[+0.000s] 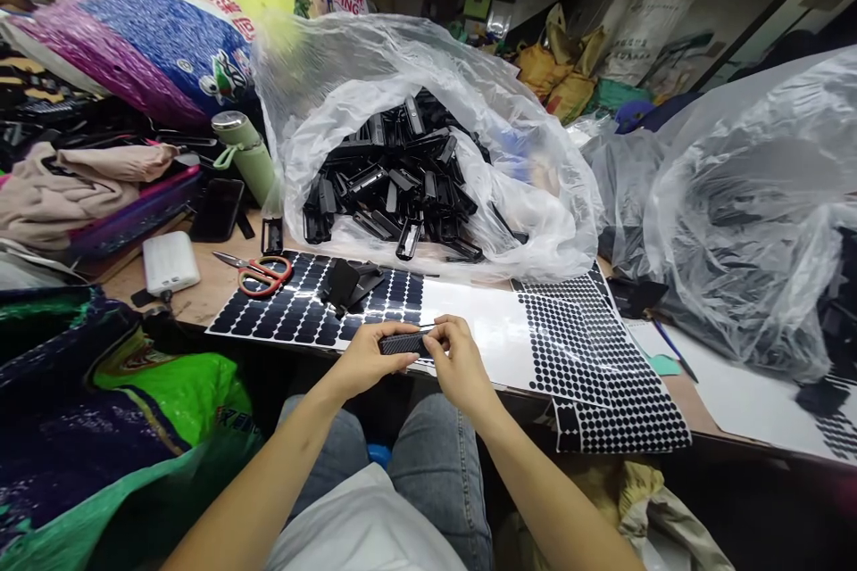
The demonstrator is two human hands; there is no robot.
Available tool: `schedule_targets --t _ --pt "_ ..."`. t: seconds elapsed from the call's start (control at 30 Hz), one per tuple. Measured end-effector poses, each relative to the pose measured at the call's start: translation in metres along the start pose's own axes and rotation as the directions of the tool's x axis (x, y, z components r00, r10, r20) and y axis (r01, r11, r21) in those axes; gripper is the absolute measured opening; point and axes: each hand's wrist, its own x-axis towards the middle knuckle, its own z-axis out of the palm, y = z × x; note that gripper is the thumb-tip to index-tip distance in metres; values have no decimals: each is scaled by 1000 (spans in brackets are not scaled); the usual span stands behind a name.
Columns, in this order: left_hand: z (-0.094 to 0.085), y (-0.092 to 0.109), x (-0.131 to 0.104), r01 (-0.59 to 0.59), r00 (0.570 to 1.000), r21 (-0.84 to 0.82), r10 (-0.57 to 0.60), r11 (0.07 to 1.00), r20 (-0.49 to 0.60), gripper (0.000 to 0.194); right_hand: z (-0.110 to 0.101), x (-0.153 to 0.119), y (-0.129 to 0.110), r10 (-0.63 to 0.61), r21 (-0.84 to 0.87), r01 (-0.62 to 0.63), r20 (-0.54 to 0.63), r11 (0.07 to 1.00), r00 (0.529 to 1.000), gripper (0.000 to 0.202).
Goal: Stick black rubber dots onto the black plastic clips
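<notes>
Between both hands, over the table's front edge, is a small black rectangular plastic piece [403,343] with a textured face. My left hand [370,355] is closed around its left end, thumb below and fingers above. The fingers of my right hand [457,359] pinch its right end; whether they also hold something small there, I cannot tell. Under and beyond my hands lies a sheet of black rounded stickers [314,299]. Some loose dark flat pieces [349,285] rest on it. A clear plastic bag [536,232] full of black plastic parts [402,178] opens toward me.
Red-handled scissors [268,275] lie at the left, near a white power bank [170,262], a phone [218,209] and a green flask [245,156]. Sheets of black dots [603,357] overhang the table edge at right. Another clear bag [743,223] stands far right; large sacks [167,27] are behind.
</notes>
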Motion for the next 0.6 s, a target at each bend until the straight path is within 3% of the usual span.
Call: schedule_targets --t 0.1,0.17,0.3,0.43,0.5,0.6 --pt "-6 -7 1 40 999 13 -40 999 -10 41 7 9 8 -42 -59 39 -55 997 998 5" --pt "-10 -12 1 64 998 33 -64 997 -1 42 15 30 12 -91 -150 71 -131 986 987 18" --pt "-16 -18 0 61 998 60 -61 996 9 52 47 104 7 -245 -443 158 -145 882 959 25" --pt "-23 -19 -7 57 998 34 -58 998 12 49 75 166 0 -208 -675 95 -88 731 974 33" --pt "-30 -19 -10 54 998 17 -54 998 -13 41 76 177 4 -193 -690 110 -45 716 980 32" --pt "-40 -24 -9 68 995 -28 -70 997 -65 34 63 174 17 -213 -676 139 -27 724 977 32"
